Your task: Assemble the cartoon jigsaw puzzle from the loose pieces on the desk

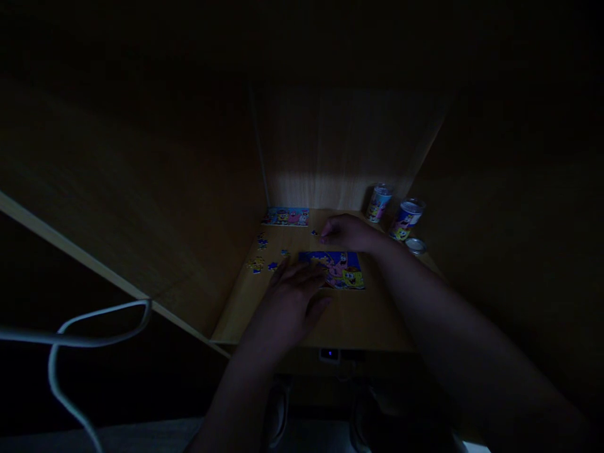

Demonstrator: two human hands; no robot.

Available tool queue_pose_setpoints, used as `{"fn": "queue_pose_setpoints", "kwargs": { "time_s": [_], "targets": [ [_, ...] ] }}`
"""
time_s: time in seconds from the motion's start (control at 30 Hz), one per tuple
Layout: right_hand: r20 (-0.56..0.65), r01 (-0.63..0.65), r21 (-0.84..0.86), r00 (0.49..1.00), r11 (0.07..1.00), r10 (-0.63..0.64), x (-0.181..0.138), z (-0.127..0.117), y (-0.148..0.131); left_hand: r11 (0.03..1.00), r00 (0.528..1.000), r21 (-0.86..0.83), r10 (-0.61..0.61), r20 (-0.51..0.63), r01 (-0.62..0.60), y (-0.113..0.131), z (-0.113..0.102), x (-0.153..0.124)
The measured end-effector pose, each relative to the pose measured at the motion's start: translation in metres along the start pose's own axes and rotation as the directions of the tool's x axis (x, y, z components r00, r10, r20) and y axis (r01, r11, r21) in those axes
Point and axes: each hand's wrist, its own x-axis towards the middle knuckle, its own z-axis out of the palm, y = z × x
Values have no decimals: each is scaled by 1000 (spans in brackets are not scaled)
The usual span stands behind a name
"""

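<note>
A partly assembled jigsaw puzzle (343, 272) with cartoon figures on blue lies on the wooden shelf board. Across its left part rests my left hand (295, 289), fingers stretched out and the thumb apart. My right hand (346, 231) is just beyond the puzzle's far edge, its fingers curled together. What it holds, if anything, is hidden. A loose puzzle piece (314, 233) lies close to the left of its fingertips. More loose pieces, a yellow group (256, 263) and a blue one (272, 267), are to the left of my left hand.
Against the back wall lies a second cartoon puzzle or picture (285, 216). Two printed cans (379, 202) (406, 220) stand at the right, with a round lid (415, 245) in front. Wooden panels enclose the board (363, 324). A white cable (54, 371) hangs at lower left. Lighting is dim.
</note>
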Motion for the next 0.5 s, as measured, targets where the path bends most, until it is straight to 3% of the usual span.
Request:
{"fn": "queue_pose_setpoints", "kwargs": {
  "time_s": [0.13, 0.23, 0.5],
  "targets": [
    [177, -17, 189, 984, 982, -17, -5, -10, 0, 1000, 1000, -16, -2, 0, 2, 1, -1, 1],
    [276, -62, 200, 961, 978, 4, -8, -15, -3, 1000, 1000, -21, -5, 7, 5, 2, -2, 1],
    [366, -77, 179, 931, 981, 6, -11, -17, -11, 999, 1000, -37, -5, 10, 5, 1, 0, 2]
  ]
}}
